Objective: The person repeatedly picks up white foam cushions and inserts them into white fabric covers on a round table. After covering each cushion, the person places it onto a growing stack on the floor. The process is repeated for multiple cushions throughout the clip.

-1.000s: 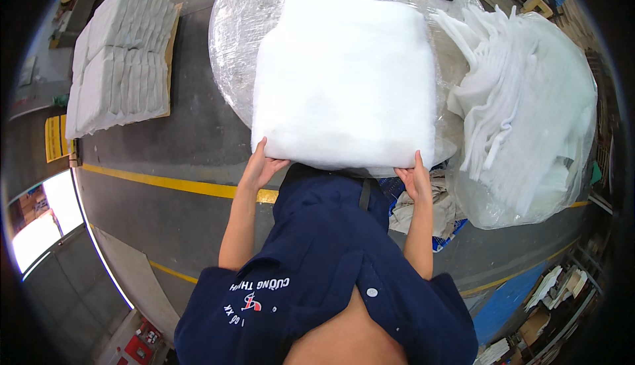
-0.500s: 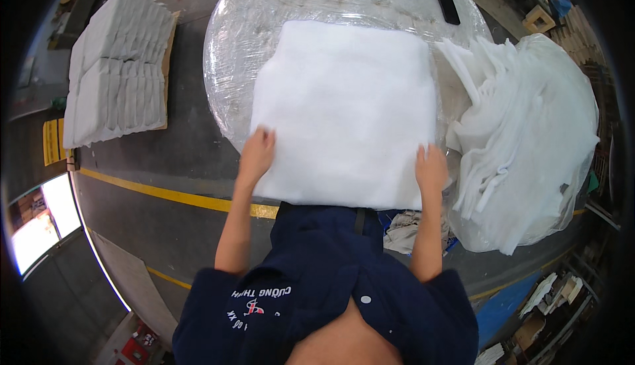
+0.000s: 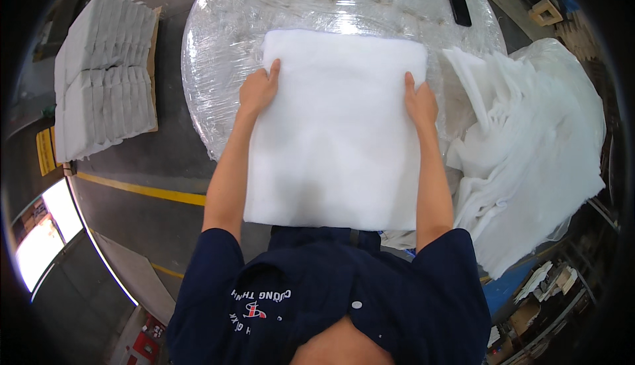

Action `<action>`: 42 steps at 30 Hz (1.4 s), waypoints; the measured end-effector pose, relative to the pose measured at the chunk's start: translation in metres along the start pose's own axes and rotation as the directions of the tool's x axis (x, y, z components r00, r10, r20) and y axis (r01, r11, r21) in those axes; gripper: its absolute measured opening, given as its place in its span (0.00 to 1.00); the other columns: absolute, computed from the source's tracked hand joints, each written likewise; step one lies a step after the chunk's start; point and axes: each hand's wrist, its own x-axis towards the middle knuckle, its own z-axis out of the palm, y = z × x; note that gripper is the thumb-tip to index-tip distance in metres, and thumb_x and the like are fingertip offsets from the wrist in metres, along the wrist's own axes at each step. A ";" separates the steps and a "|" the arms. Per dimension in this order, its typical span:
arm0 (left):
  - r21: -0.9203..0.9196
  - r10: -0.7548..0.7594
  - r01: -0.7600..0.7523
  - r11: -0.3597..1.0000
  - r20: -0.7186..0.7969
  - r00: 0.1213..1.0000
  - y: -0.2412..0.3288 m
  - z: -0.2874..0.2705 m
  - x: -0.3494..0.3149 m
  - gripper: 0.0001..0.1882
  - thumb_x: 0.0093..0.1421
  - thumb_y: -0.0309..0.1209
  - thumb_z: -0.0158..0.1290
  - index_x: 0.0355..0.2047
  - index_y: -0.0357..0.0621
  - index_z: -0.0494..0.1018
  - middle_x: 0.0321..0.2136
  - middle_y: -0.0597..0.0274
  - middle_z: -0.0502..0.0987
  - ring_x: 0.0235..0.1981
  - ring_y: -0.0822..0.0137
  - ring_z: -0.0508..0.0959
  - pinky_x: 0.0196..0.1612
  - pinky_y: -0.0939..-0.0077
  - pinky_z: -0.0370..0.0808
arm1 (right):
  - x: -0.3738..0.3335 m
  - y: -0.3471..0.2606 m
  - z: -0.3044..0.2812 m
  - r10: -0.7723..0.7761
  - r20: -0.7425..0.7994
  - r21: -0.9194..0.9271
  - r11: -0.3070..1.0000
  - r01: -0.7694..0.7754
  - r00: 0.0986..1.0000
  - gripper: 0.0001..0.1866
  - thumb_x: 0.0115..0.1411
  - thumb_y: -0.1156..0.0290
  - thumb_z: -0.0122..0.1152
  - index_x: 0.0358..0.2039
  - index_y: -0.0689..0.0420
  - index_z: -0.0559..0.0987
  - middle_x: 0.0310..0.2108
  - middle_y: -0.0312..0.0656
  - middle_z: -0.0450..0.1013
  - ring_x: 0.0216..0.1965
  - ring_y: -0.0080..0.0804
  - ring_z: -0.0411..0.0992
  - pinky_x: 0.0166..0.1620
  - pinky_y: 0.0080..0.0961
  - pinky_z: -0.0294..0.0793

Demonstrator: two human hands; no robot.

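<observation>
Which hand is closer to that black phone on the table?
Right. The right hand grips the white pad's right edge, just below the phone; the left hand holds the far left edge.

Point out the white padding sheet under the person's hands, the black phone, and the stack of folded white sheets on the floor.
white padding sheet [image 3: 337, 146], head view, its middle.
black phone [image 3: 458, 5], head view, its face.
stack of folded white sheets [image 3: 102, 74], head view, its top.

I see my navy short-sleeved shirt [image 3: 344, 299], 1 white button at the front, red-and-white chest emblem, both forearms bare.
</observation>
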 end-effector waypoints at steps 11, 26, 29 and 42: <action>-0.152 0.013 -0.052 0.987 -0.247 0.969 0.041 0.007 0.039 0.41 0.68 0.57 0.36 0.53 0.20 0.63 0.42 0.28 0.76 0.46 0.32 0.77 0.53 0.49 0.71 | 0.049 -0.055 0.009 -0.092 -0.194 -0.069 0.994 0.080 0.977 0.44 0.65 0.35 0.37 0.50 0.71 0.75 0.48 0.65 0.73 0.54 0.61 0.71 0.58 0.50 0.67; 0.320 0.425 -0.288 0.903 -0.557 0.714 0.061 0.032 -0.002 0.34 0.69 0.52 0.37 0.66 0.42 0.57 0.66 0.42 0.55 0.69 0.48 0.54 0.66 0.39 0.50 | -0.003 0.021 -0.018 -0.438 -0.531 0.071 0.830 0.553 0.726 0.32 0.68 0.50 0.47 0.58 0.69 0.67 0.59 0.64 0.64 0.60 0.59 0.63 0.62 0.44 0.60; 0.412 0.718 -0.598 0.688 -0.262 0.645 0.081 0.057 -0.031 0.32 0.69 0.52 0.37 0.70 0.56 0.53 0.72 0.59 0.46 0.73 0.54 0.45 0.69 0.39 0.42 | -0.109 0.092 -0.003 -0.360 -0.614 0.093 0.851 0.517 0.702 0.23 0.67 0.61 0.53 0.56 0.65 0.69 0.55 0.56 0.68 0.57 0.54 0.65 0.61 0.44 0.60; 0.332 0.787 -0.727 0.601 -0.086 0.611 0.135 0.111 -0.064 0.37 0.69 0.56 0.34 0.73 0.55 0.43 0.74 0.59 0.38 0.73 0.47 0.37 0.68 0.34 0.34 | -0.539 0.289 0.181 0.746 -0.225 0.503 0.640 -0.581 0.627 0.15 0.65 0.65 0.55 0.46 0.60 0.75 0.46 0.52 0.69 0.47 0.49 0.69 0.52 0.39 0.68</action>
